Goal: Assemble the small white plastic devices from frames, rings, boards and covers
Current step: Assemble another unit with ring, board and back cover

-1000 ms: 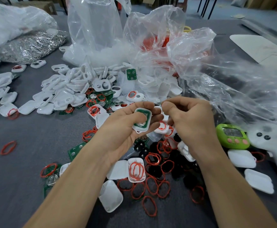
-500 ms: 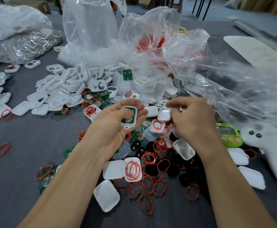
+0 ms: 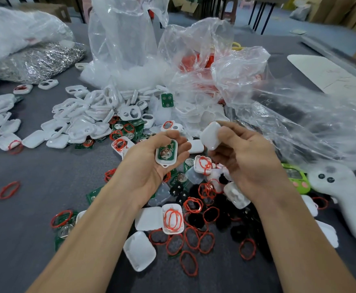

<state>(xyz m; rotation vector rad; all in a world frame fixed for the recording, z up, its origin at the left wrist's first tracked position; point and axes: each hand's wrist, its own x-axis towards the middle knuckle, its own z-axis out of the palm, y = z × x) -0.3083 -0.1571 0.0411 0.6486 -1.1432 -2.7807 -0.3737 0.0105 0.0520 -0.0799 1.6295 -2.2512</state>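
Cover point(image 3: 210, 135) newly picked up, right fingers point(image 3: 230, 132) pinching

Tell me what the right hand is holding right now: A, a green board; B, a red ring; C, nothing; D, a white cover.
D: the right hand pinches a plain white cover between thumb and fingers, while the left hand holds the frame fitted with a green board.

Noted crumpled clear plastic bags point(image 3: 299, 123) across upper centre and right of frame, on grey table point(image 3: 46, 176); silvery glittering heap point(image 3: 39, 62) at upper left. Logged green gadget point(image 3: 297, 178) with pink buttons at right edge, just beside white handheld unit point(image 3: 346, 197) bearing two dark dots. Also recorded flat white sheet point(image 3: 325, 75), upper right.
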